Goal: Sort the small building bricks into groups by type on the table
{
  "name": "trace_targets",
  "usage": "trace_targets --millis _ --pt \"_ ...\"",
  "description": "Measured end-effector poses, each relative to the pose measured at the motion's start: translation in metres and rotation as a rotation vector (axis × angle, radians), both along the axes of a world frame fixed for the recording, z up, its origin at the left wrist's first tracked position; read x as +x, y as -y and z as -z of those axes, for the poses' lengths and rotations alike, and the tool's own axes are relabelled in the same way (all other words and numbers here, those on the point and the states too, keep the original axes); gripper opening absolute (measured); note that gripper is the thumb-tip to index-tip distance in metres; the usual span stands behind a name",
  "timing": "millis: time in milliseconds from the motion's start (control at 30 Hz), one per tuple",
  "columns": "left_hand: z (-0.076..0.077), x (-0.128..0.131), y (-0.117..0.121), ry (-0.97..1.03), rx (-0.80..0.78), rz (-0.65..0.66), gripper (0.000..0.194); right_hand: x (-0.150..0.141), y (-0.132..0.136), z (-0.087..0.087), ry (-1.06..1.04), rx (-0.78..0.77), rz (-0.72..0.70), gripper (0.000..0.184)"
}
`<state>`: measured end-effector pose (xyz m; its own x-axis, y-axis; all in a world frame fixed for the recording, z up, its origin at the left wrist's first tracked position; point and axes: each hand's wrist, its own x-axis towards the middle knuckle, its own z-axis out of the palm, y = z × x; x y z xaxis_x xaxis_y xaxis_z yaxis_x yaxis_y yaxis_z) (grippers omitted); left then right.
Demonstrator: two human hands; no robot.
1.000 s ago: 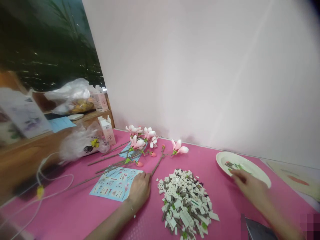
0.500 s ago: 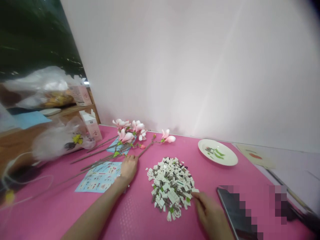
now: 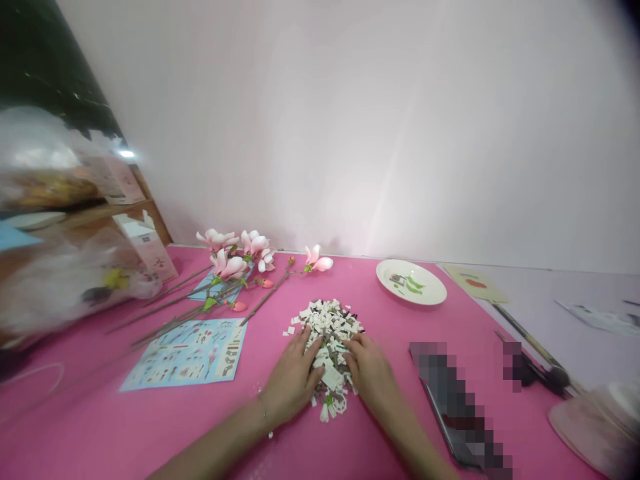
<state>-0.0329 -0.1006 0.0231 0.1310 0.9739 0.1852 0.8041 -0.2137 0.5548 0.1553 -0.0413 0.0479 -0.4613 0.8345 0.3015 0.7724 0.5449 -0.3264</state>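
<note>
A heap of small white, grey and green building pieces [image 3: 332, 377] lies on the pink table in front of me. My left hand [image 3: 294, 373] rests on the heap's left side, its fingers spread over the pieces. On the opposite side my right hand [image 3: 371, 370] touches the heap with fingers apart. Neither hand visibly grips a piece, though the fingertips are partly buried among them. Left of the heap lies a light blue printed sheet [image 3: 190, 357]. Behind it are several pink-and-white magnolia stems [image 3: 230, 267] with brown stalks.
A white plate [image 3: 430, 292] with green and grey pieces stands at the back right. A phone [image 3: 443, 413], partly pixelated, lies to the right, near scissors [image 3: 545, 377] and a brush [image 3: 530, 340]. Leftward are a pink-white box [image 3: 150, 250] and plastic bags [image 3: 65, 287].
My left hand has moved from the flower stems onto the heap. My right hand has shifted further onto the heap's right side. The view has turned somewhat to the right.
</note>
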Motion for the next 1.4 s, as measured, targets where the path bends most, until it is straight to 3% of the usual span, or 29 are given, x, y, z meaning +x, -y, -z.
trace_targets --millis 233,500,700,767,900,967,1233,1400 --pt "-0.013 -0.005 0.011 0.008 0.059 -0.073 0.038 0.003 0.003 0.008 -0.039 0.037 -0.029 0.025" --pt "-0.021 -0.011 0.012 -0.013 0.112 -0.031 0.027 0.010 -0.005 0.018 -0.057 0.086 0.025 0.022" --pt "-0.023 -0.022 0.015 -0.030 0.109 -0.073 0.027 0.014 -0.006 0.020 -0.095 0.068 0.003 0.021" --pt "-0.025 -0.023 0.016 -0.024 0.099 -0.029 0.029 0.014 -0.002 0.015 -0.128 0.061 -0.035 0.022" --pt "-0.030 -0.017 0.019 -0.080 0.016 0.178 0.034 0.008 0.008 0.003 -0.153 0.007 -0.215 0.020" --pt "-0.030 -0.015 0.019 -0.122 0.000 0.205 0.034 0.006 0.011 0.002 -0.120 -0.031 -0.266 0.017" --pt "-0.026 -0.024 0.013 -0.089 0.096 0.056 0.027 0.013 0.006 0.013 -0.070 -0.039 -0.171 0.020" --pt "-0.039 -0.018 0.019 0.003 0.037 0.114 0.018 0.016 0.007 0.011 -0.088 -0.054 -0.122 0.022"
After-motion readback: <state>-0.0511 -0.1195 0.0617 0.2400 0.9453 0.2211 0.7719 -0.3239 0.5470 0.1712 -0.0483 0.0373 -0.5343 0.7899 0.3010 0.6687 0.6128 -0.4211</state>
